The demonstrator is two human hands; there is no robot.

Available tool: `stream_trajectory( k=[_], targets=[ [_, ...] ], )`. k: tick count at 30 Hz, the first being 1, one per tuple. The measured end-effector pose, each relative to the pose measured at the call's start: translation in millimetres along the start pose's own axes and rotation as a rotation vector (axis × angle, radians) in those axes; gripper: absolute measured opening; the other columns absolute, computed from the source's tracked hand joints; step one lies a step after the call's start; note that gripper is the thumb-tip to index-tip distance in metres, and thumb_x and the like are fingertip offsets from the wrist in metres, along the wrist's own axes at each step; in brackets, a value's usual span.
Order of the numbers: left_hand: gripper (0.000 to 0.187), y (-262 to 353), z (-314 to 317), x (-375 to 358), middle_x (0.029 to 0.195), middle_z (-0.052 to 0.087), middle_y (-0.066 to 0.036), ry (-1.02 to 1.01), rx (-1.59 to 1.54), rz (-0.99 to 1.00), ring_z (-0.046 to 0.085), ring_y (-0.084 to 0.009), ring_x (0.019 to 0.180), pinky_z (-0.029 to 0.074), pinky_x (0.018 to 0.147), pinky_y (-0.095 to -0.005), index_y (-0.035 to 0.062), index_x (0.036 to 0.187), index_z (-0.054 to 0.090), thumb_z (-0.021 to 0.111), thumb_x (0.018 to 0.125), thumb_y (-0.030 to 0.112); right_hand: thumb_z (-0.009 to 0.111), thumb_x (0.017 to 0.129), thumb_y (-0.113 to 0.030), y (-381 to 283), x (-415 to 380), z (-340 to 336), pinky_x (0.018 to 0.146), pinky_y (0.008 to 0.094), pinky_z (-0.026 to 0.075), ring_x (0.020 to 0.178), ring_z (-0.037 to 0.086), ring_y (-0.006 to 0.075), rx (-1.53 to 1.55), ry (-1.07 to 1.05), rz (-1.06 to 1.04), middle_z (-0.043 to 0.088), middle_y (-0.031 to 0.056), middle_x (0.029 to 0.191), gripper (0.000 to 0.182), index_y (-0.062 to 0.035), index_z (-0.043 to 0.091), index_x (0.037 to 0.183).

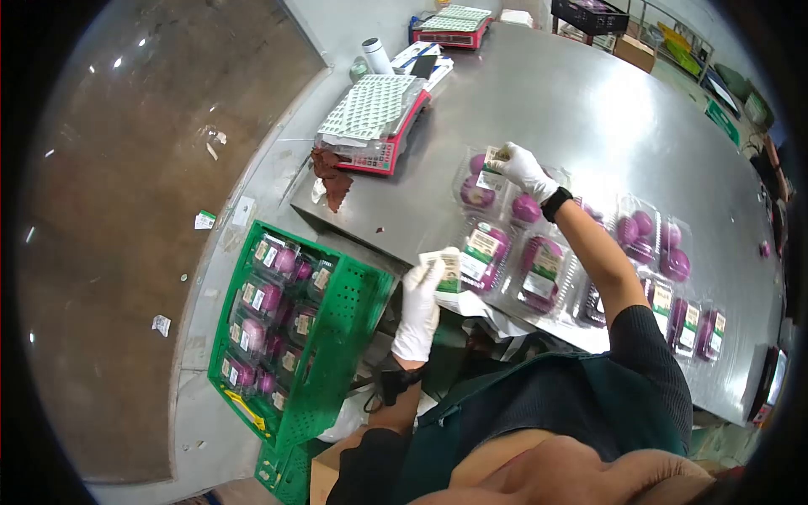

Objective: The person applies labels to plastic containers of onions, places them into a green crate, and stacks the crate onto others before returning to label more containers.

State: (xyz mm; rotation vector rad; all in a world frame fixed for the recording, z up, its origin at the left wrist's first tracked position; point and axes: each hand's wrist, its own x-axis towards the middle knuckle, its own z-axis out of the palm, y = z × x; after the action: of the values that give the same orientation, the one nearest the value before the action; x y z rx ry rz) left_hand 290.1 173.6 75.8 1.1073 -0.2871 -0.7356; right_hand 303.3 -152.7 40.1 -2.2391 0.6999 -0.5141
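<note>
My left hand (419, 313), in a white glove, is closed on a stack of green and white labels (446, 271) at the table's front edge. My right hand (523, 171), also gloved, pinches a label (493, 162) over a clear box of purple onions (477, 192). Below it, a labelled box (481, 254) and another labelled box (540, 273) lie side by side. An unlabelled box (635, 229) stands farther right, with several labelled boxes (687, 326) near the table's right front edge.
A green crate (352, 337) of labelled boxes stands left of the metal table (539, 93). Label sheets (370, 105) lie on a red scale (389, 156) at the table's left. Another red scale (454, 38), a white bottle (376, 56) and a phone (423, 66) are farther back.
</note>
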Motion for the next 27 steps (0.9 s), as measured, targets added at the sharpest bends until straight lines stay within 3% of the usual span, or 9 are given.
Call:
stream_trajectory(
  k=[7,9,11,13,17,19,21,23,27],
  targets=[
    [0.019,-46,-6,36,0.099,0.064,-0.004,-0.144,-0.113,-0.127,0.061,-0.0101,0.09,0.051,0.078,-0.0259,0.0014,0.111,0.059,0.053,0.093,0.007,0.069,0.077,-0.031,-2,24,35,0.078,0.0423,0.052,0.091,0.062,0.0384,-0.662,0.173,0.103,0.062,0.023,0.095,0.04,0.0006,0.055,0.095],
    [0.011,-46,0,50,0.085,0.066,-0.001,-0.056,0.117,-0.023,0.059,-0.0087,0.075,0.05,0.072,-0.0239,0.0004,0.096,0.065,0.057,0.091,0.007,0.068,0.081,-0.033,9,9,3,0.079,0.0409,0.053,0.093,0.063,0.0349,-0.454,0.106,0.16,0.063,0.0203,0.1,0.043,0.0021,0.056,0.1],
    [0.017,-33,17,63,0.079,0.067,-0.002,0.048,0.205,0.025,0.058,-0.0081,0.068,0.049,0.066,-0.0241,-0.0018,0.09,0.066,0.059,0.091,0.013,0.066,0.085,-0.028,-3,-33,-11,0.077,0.0387,0.052,0.093,0.062,0.0232,0.416,-0.118,0.025,0.064,0.0175,0.104,0.04,0.0043,0.057,0.107],
    [0.027,-55,16,84,0.076,0.067,-0.005,0.038,0.583,0.043,0.059,-0.0069,0.067,0.048,0.06,-0.0252,-0.0032,0.087,0.068,0.06,0.091,0.022,0.065,0.088,-0.024,-60,-99,-27,0.071,0.0334,0.052,0.084,0.062,0.0156,0.363,-0.379,-0.001,0.066,0.0129,0.097,0.032,0.0033,0.062,0.104],
    [0.033,-83,17,58,0.074,0.067,-0.005,-0.245,0.438,0.022,0.061,-0.0085,0.077,0.048,0.071,-0.0263,-0.0023,0.086,0.069,0.061,0.091,0.029,0.061,0.088,-0.01,-52,-147,-52,0.061,0.025,0.048,0.065,0.059,0.0105,0.536,0.021,0.172,0.063,0.0033,0.069,0.01,-0.0005,0.064,0.085],
    [0.042,-52,27,51,0.099,0.066,-0.005,-0.453,0.267,0.114,0.06,-0.0124,0.091,0.048,0.081,-0.0286,-0.0027,0.121,0.055,0.064,0.089,0.025,0.061,0.088,-0.007,-47,-167,-67,0.062,0.0257,0.048,0.068,0.059,0.0103,0.432,0.02,-0.003,0.064,0.0035,0.073,0.007,-0.0014,0.063,0.086],
    [0.05,-30,66,50,0.105,0.064,-0.006,-0.466,0.233,0.226,0.059,-0.0117,0.094,0.048,0.082,-0.0279,-0.0022,0.128,0.047,0.066,0.088,0.021,0.059,0.088,-0.006,-57,-173,-82,0.066,0.0273,0.048,0.074,0.06,0.0135,0.258,-0.165,-0.155,0.065,0.0068,0.078,0.005,-0.0016,0.06,0.087],
    [0.031,-58,65,52,0.095,0.068,-0.006,-0.578,0.296,-0.202,0.06,-0.0086,0.083,0.048,0.077,-0.0245,-0.0031,0.11,0.062,0.067,0.086,0.014,0.059,0.089,-0.009,-40,-147,-94,0.068,0.0296,0.049,0.074,0.061,0.0145,0.49,0.002,0.074,0.064,0.0106,0.079,0.009,0.0,0.058,0.089],
    [0.021,-89,44,35,0.094,0.067,-0.003,-0.364,0.307,-0.273,0.059,-0.0071,0.085,0.047,0.077,-0.0232,-0.0015,0.106,0.064,0.059,0.09,0.011,0.064,0.086,-0.025,39,-74,-87,0.072,0.0349,0.05,0.082,0.064,0.0235,0.06,0.105,0.142,0.064,0.0158,0.086,0.028,0.0002,0.057,0.097]
  ],
)
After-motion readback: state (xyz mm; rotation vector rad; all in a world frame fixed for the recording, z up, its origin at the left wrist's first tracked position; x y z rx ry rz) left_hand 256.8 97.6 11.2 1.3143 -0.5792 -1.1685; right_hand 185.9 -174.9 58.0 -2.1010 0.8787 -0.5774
